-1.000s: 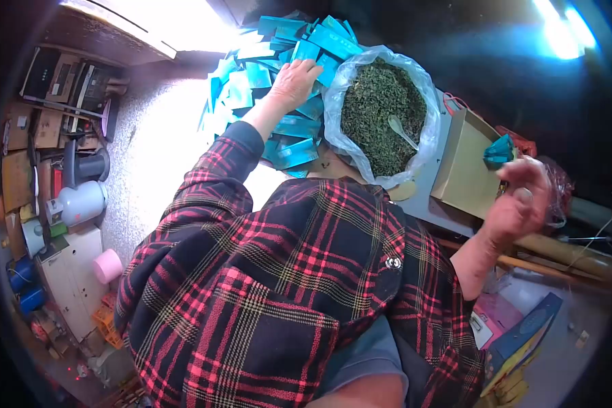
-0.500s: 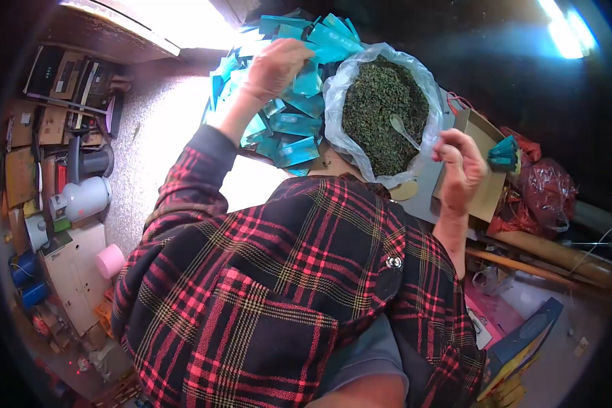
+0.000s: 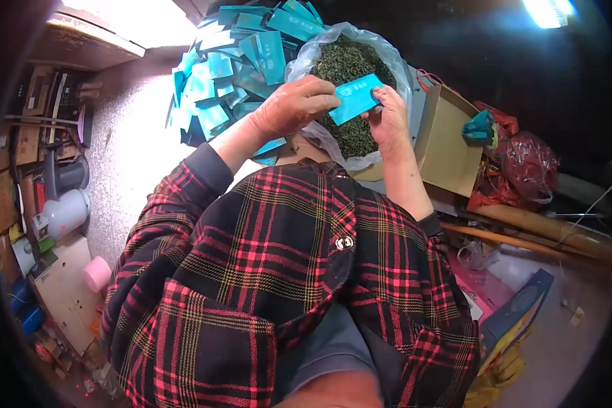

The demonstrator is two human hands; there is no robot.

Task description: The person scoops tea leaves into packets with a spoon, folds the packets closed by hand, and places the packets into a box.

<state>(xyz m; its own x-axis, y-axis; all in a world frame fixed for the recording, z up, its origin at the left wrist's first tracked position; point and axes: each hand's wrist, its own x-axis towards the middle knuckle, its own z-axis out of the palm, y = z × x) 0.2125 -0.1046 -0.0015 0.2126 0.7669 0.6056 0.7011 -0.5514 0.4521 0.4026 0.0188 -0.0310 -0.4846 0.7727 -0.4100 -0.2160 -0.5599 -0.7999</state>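
Observation:
A flat turquoise packet (image 3: 355, 99) with pale print is held between my two hands, above a clear plastic bag (image 3: 299, 62) of dark green dried leaves (image 3: 352, 56). My left hand (image 3: 296, 106) grips the packet's left end, its fingers curled. At the packet's other end, my right hand (image 3: 389, 117) pinches the upper right corner between thumb and fingers. To the left of the bag lies a loose heap of similar turquoise packets (image 3: 251, 58). The spoon is not visible; packet and hands cover part of the leaves.
Right of the bag stands an open cardboard box (image 3: 449, 139), with a small bundle of turquoise packets (image 3: 479, 129) at its far side. Red plastic bags (image 3: 529, 166) sit beyond it. Wooden poles (image 3: 523, 238) run along the right. A pink bin (image 3: 96, 273) stands at left.
My left hand has come from the heap toward the bag, now with a packet. My right hand has moved left and closed on the packet's other end. The view has shifted slightly.

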